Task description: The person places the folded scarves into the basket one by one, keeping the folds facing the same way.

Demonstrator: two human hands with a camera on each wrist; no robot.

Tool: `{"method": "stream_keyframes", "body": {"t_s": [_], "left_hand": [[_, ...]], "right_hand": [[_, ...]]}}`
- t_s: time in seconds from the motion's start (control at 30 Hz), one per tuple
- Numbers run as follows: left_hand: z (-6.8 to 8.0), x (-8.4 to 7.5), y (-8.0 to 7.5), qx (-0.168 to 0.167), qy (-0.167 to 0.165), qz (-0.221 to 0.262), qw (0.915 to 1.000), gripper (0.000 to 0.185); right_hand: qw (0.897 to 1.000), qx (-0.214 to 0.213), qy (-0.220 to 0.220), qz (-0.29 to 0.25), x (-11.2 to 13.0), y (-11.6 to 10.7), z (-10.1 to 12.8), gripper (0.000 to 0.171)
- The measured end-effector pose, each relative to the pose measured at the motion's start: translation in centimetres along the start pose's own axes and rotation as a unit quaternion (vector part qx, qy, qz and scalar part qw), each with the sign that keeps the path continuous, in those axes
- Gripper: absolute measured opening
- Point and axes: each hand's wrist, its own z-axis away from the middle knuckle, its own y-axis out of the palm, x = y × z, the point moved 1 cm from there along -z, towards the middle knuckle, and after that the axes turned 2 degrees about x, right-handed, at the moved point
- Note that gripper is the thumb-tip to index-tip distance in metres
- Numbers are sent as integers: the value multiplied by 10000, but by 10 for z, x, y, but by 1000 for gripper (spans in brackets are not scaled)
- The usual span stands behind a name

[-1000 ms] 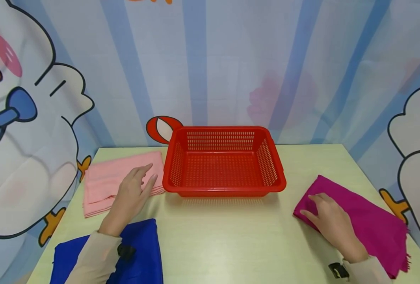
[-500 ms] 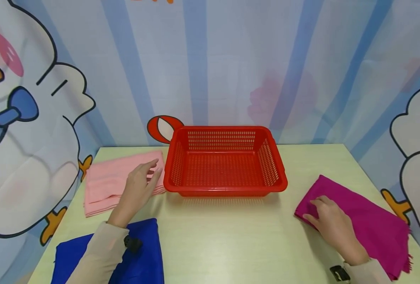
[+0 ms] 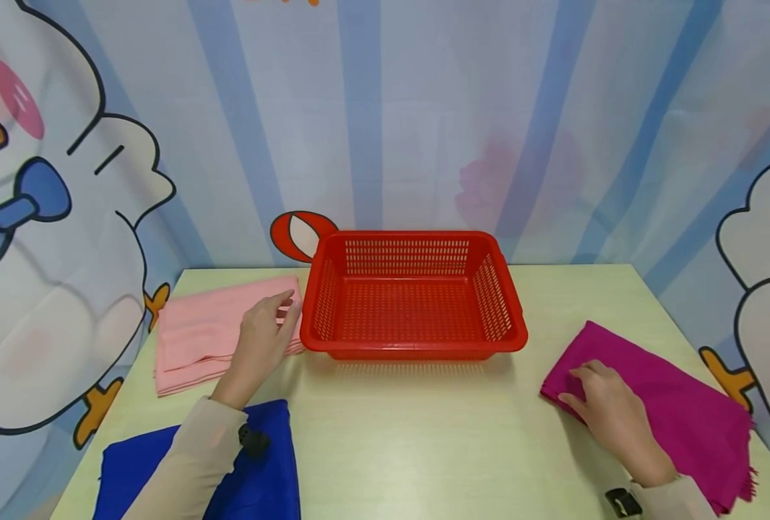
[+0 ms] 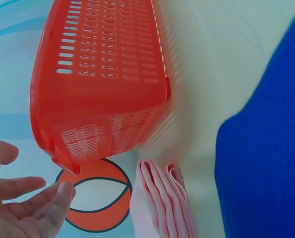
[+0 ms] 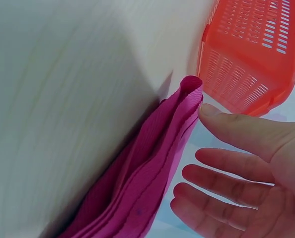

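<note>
A folded pink cloth (image 3: 196,325) lies at the back left of the table. Above its right part hovers my left hand (image 3: 261,336), fingers loosely bent and holding nothing, close to the left rim of a red plastic basket (image 3: 411,354). In the left wrist view, that hand (image 4: 28,208) is apart from both the basket and the pink folds (image 4: 162,203). On the right, my right hand (image 3: 609,412) is over a folded magenta cloth (image 3: 677,404) with fringed ends. The right wrist view shows its thumb (image 5: 227,121) at the cloth's folded corner (image 5: 187,99), the other fingers loosely extended; contact is unclear.
A folded blue cloth (image 3: 261,462) lies at the front left, partly under my left forearm. The table (image 3: 411,433) backs onto a printed curtain (image 3: 424,144), which also hangs at both sides. The basket stands at the back middle and holds nothing visible.
My left hand has moved right and slightly away over the pink cloth, nearer the basket. My right hand has hardly moved over the magenta cloth. The cloths and basket stay in place.
</note>
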Motion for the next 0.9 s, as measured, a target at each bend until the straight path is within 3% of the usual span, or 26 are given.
{"method": "stream_keyframes", "body": {"t_s": [0.4,0.9], "left_hand": [[-9,-2,6,395,-418,1,9983,52],[-19,4,13,204,-603,584,9963,43]], "right_hand": [[10000,45,-30,32,-2,3,0,39],[9999,97,54,86,-4,12,0,38]]}}
